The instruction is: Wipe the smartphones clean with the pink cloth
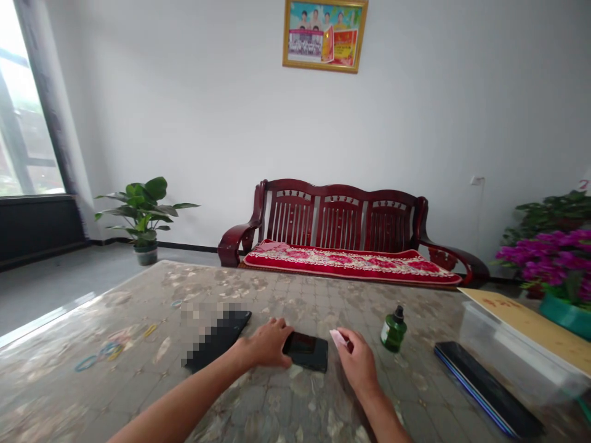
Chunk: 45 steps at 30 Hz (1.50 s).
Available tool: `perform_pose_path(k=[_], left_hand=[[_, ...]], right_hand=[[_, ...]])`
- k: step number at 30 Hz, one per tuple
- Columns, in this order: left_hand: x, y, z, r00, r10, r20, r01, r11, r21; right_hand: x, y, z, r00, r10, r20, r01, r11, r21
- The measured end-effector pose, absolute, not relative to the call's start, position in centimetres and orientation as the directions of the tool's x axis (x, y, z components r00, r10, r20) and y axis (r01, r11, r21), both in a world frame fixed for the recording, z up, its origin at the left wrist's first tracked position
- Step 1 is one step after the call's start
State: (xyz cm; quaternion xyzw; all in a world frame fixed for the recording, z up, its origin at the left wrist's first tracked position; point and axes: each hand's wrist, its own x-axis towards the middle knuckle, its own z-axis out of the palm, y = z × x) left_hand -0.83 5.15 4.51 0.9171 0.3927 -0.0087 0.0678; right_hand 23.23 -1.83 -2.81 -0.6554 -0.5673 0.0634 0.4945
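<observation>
A dark smartphone (307, 352) lies flat on the table in front of me. My left hand (270, 343) grips its left end, thumb at the near edge and fingers at the far one. Just right of the phone, my right hand (361, 364) is closed on a small pale pink cloth or tissue (338, 337), apart from the phone. A green bottle (393, 332) with a black top stands upright beyond my right hand. Left of my left hand lies a flat black object (226, 335), partly pixelated, so its kind is unclear.
Coloured rubber bands (111, 349) lie on the left of the patterned table (277, 406). At right are a long dark case (484, 387), a clear plastic box (484, 332) under a yellowish sheet (526, 320), and purple flowers (554, 258). A wooden bench (341, 215) stands behind.
</observation>
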Motion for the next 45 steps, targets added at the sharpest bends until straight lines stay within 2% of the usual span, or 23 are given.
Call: perform_pose_path(k=[4,9,18,24,31,38,45], left_hand=[[-1.7,2.4,3.4,0.599,0.801,-0.020,0.792,-0.588,0.162],[-2.9,1.3,2.0,0.629,0.777,0.025,0.741,-0.608,0.285],[-3.3,0.5,2.2,0.607,0.791,0.074,0.721,-0.588,0.365],[-3.1,-0.1,2.5,0.582,0.808,0.091,0.733,-0.570,0.372],[-2.6,-1.1,2.7,0.535,0.839,0.100,0.763,-0.531,0.369],[-2.4,-1.1,2.2,0.524,0.843,0.120,0.765,-0.528,0.368],[-2.1,-1.0,2.1,0.501,0.858,0.116,0.788,-0.507,0.349]], right_hand=[[23.0,-2.1,-2.5,0.319,0.810,0.492,0.738,0.113,-0.665],[22.1,-2.5,-1.5,0.248,0.834,0.493,0.819,0.091,-0.566],[19.8,-3.2,0.2,0.108,0.927,0.360,0.964,-0.010,-0.265],[18.6,-3.2,0.0,0.017,0.935,0.354,0.949,0.096,-0.300],[18.8,-1.9,1.1,0.130,0.940,0.317,0.967,-0.050,-0.249],[16.6,-2.7,0.7,-0.076,0.948,0.308,0.918,0.187,-0.350],[19.6,-0.7,1.1,0.160,0.949,0.273,0.961,-0.087,-0.263]])
